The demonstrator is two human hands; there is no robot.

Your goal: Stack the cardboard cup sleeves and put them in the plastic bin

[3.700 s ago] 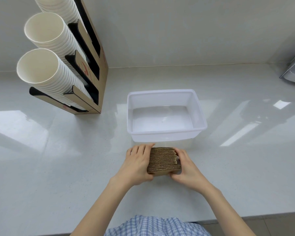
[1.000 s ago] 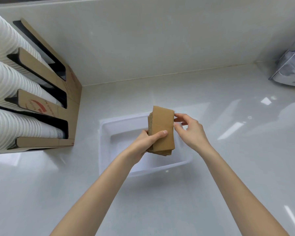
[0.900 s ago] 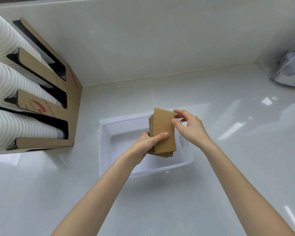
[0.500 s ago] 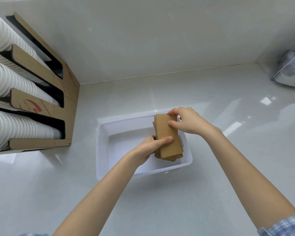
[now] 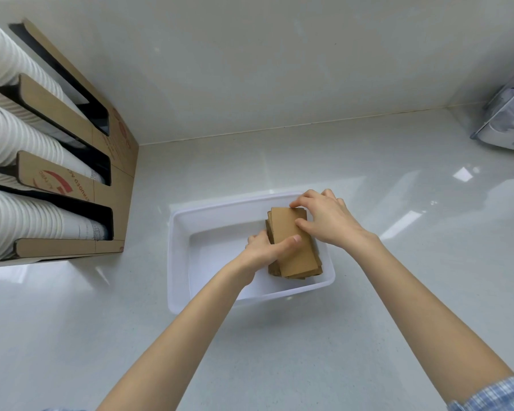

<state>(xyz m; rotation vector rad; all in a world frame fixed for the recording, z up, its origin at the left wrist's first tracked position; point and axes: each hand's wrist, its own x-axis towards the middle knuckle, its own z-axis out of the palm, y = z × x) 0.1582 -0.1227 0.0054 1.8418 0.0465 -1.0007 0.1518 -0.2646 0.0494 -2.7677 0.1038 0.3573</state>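
A stack of brown cardboard cup sleeves (image 5: pixel 297 256) lies inside the white plastic bin (image 5: pixel 178 262), against its right wall. My left hand (image 5: pixel 264 250) grips the stack's left side, thumb on top. My right hand (image 5: pixel 327 221) rests on the stack's far right end, fingers curled over its top edge and thumb on its face. Whether the stack touches the bin floor is hidden by its own bulk.
A cardboard cup dispenser (image 5: pixel 113 185) holding rows of white paper cups (image 5: pixel 15 221) stands at the left on the pale counter (image 5: pixel 279 351). A clear container (image 5: pixel 511 126) sits at the far right by the wall.
The stack went from the counter in front of the bin, up over it, then down into its right side. My right hand moved from beside the stack onto its far end.
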